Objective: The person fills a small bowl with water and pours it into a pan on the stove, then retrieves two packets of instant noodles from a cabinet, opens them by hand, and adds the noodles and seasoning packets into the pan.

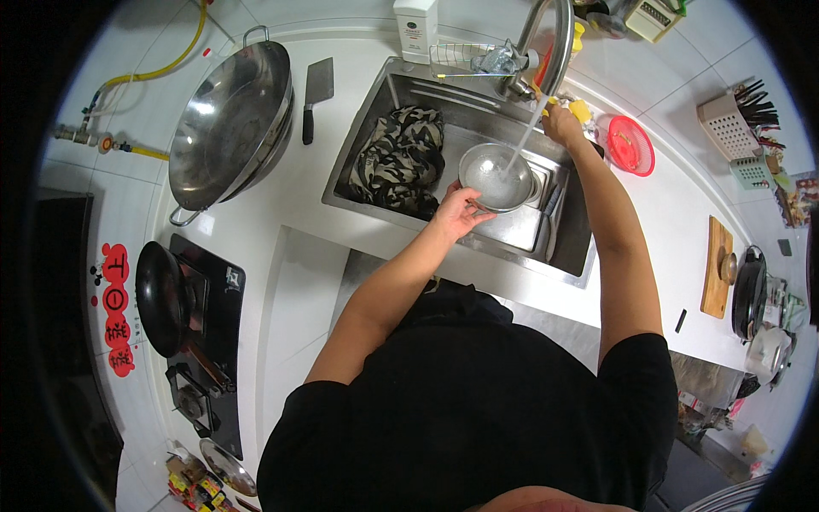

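My left hand (pixel 457 211) grips the near left rim of a round metal bowl (pixel 472 168), holding it over the right part of the sink. A stream of water (pixel 526 137) falls from the curved metal faucet (pixel 563 45) into the bowl, where clear water stands. My right hand (pixel 563 125) reaches to the base of the faucet beside a yellow sponge (pixel 580 111); its fingertips are partly hidden, so its hold is unclear. Camouflage-patterned cloth (pixel 403 157) lies bunched in the left part of the stainless steel sink (pixel 358 208).
A cleaver (pixel 318 96) and a large wok (pixel 233 121) rest left of the sink. On the gas hob (pixel 224 320) sits a black frying pan (pixel 160 297). A red plastic basket (pixel 630 146) and a wooden cutting board (pixel 711 275) are to the right. A wire rack (pixel 457 61) stands behind the sink.
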Available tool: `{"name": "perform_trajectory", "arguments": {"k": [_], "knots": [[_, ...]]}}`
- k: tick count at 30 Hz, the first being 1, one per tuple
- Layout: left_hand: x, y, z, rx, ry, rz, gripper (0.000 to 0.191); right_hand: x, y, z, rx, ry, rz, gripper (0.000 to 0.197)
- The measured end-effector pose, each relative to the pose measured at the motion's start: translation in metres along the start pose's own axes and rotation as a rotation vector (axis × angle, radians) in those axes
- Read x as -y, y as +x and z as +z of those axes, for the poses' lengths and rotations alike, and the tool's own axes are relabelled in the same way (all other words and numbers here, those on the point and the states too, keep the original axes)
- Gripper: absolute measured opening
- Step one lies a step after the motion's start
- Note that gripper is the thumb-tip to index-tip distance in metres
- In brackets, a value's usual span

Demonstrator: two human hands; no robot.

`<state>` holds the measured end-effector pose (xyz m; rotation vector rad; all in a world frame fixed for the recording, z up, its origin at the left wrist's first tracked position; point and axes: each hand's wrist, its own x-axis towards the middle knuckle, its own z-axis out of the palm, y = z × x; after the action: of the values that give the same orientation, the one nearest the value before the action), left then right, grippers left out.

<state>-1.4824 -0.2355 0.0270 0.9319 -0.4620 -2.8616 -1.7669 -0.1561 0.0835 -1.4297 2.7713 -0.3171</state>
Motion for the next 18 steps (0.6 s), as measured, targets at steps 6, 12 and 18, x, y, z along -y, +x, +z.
{"name": "perform_trajectory", "arguments": {"k": [6,12,18], "knots": [[0.001,0.010,-0.013,0.021,-0.031,-0.039,0.053,0.009,-0.002,-0.006,-0.007,-0.020,0.013,0.050],[0.001,0.006,-0.008,-0.008,-0.017,-0.030,0.051,0.022,-0.005,-0.019,0.164,0.033,0.156,0.054],[0.000,0.011,-0.014,0.010,-0.030,-0.048,0.051,0.019,-0.003,-0.010,0.145,0.048,0.142,0.055]]}}
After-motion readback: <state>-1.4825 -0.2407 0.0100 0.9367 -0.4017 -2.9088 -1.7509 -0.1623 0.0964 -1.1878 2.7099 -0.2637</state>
